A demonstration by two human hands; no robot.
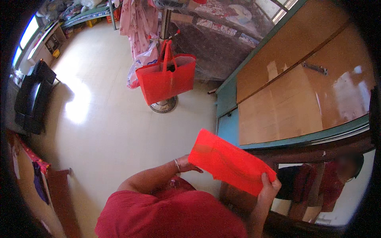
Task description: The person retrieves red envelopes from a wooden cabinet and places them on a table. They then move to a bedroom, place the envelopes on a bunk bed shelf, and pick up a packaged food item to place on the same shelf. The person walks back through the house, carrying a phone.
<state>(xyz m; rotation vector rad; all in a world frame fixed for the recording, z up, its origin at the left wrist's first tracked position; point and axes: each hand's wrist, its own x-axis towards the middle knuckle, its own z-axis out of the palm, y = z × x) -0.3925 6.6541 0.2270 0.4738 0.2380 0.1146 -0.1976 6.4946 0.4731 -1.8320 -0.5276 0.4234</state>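
A folded piece of thin red fabric [229, 162], seemingly a non-woven bag, is stretched out in front of my body. A darker curved band shows across its surface. My right hand [269, 188] pinches its lower right corner, thumb on top. At the opposite end, my left hand [187, 164], with a bangle [177, 165] at the wrist, holds the left edge; some of its fingers are hidden behind the fabric. Beyond, a red tote bag [169, 81] hangs by its handles from a metal stand [165, 25].
Wooden cupboard doors [279, 104] in a green frame rise at right, above a mirror [351, 196] reflecting a person. Pink patterned cloth [138, 26] and a white plastic bag [143, 65] hang on the stand. A black chair-like object [35, 95] stands left on the pale floor [119, 134].
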